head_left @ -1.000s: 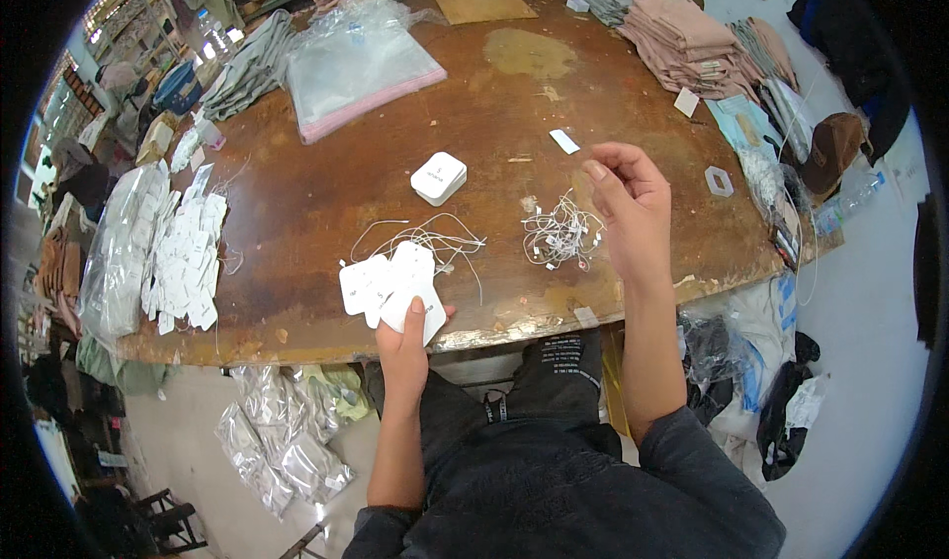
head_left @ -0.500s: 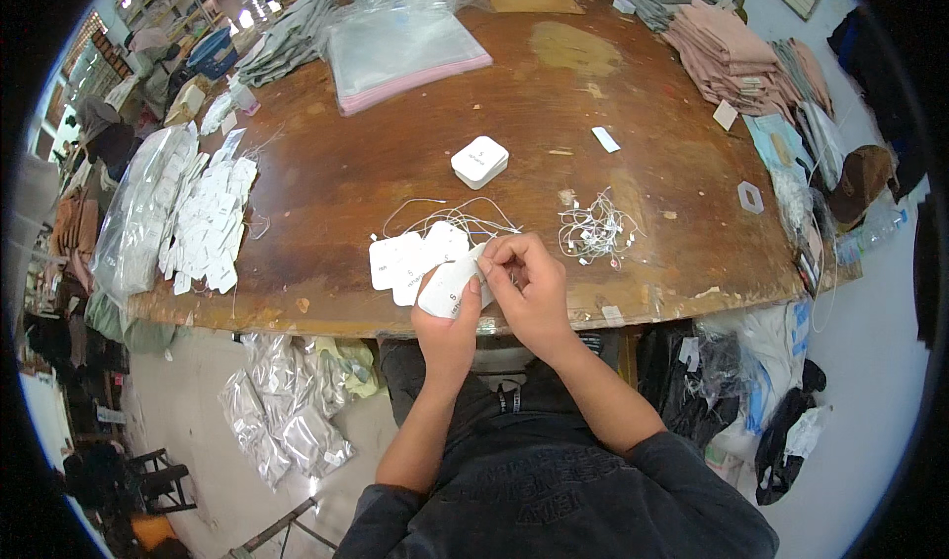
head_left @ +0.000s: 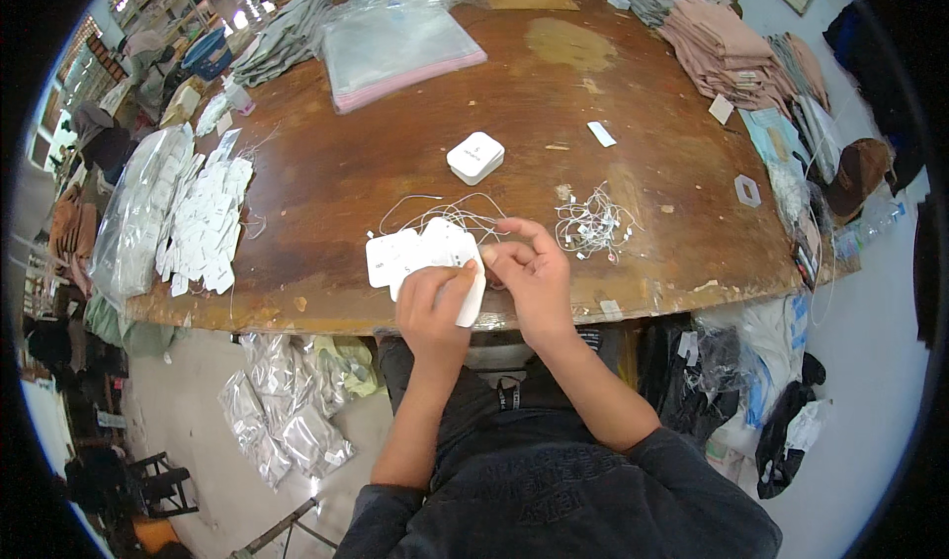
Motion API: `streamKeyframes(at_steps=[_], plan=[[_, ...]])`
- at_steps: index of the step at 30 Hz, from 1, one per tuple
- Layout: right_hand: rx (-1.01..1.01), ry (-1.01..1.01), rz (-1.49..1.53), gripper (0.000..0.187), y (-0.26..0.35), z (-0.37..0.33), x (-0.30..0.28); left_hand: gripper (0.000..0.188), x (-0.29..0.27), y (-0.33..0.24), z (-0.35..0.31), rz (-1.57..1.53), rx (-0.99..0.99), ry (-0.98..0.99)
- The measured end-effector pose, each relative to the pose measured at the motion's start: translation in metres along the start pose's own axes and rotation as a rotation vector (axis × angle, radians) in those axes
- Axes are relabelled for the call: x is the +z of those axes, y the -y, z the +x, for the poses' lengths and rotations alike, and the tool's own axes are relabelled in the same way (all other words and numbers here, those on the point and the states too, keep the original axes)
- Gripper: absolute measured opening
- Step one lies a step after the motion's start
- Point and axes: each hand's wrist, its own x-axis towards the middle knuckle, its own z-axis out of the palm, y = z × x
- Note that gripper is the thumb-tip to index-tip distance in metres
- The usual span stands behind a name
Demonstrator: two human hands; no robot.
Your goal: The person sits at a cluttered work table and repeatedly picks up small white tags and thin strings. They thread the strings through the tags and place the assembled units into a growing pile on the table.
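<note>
My left hand (head_left: 431, 314) pinches a white hang tag (head_left: 474, 298) with rounded corners between thumb and fingers, tilted edge-up near the table's front edge. Close against the tag's upper edge, my right hand (head_left: 540, 287) has its thumb and fingertips bent together; what they grip is too small to make out. Beyond my left hand several white hang tags (head_left: 391, 258) lie overlapping, with thin white strings (head_left: 457, 208) looping out behind them. To the right of my right hand sits a tangled heap of white tag strings (head_left: 596, 225). A neat stack of white tags (head_left: 475, 158) stands farther back.
The wooden table (head_left: 395, 149) carries a pile of loose white labels (head_left: 210, 225) beside a clear plastic bag (head_left: 138, 213) on the left. Clear plastic sleeves (head_left: 400, 60) lie at the back. Folded pink garments (head_left: 720, 50) are stacked at the far right.
My left hand has rolled over, so its back now shows and the tag is turned on edge. My right index finger has lifted away from the thumb a little.
</note>
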Motion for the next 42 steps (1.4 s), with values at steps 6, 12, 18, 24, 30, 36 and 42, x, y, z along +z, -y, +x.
streamKeyframes(at_steps=[6,12,18,24,30,36,42], plan=[[-0.239,-0.120,-0.726,0.014,0.022,0.029,-0.026,0.018,0.000,-0.001,-0.007,-0.009,0.223,0.062],[-0.700,-0.107,-1.435,0.011,0.046,0.080,-0.085,0.018,-0.006,0.033,0.007,-0.501,-0.752,0.042],[-0.840,0.292,-1.948,0.004,0.030,0.087,-0.093,0.026,-0.021,0.058,0.010,-0.649,-0.873,-0.215],[-0.341,-0.135,-0.879,0.004,0.066,0.084,-0.088,0.029,-0.026,0.042,0.003,-0.839,-0.934,-0.188],[-0.512,-0.042,-0.243,0.008,0.092,0.070,-0.066,0.032,-0.015,0.028,0.004,-0.966,-0.950,-0.091],[-0.525,-0.092,-0.375,0.017,0.107,0.061,-0.036,0.037,-0.010,0.019,0.002,-1.113,-1.036,-0.073],[-0.475,-0.029,-0.449,0.023,0.098,0.038,-0.020,0.037,-0.006,0.004,0.003,-1.033,-0.938,-0.088]])
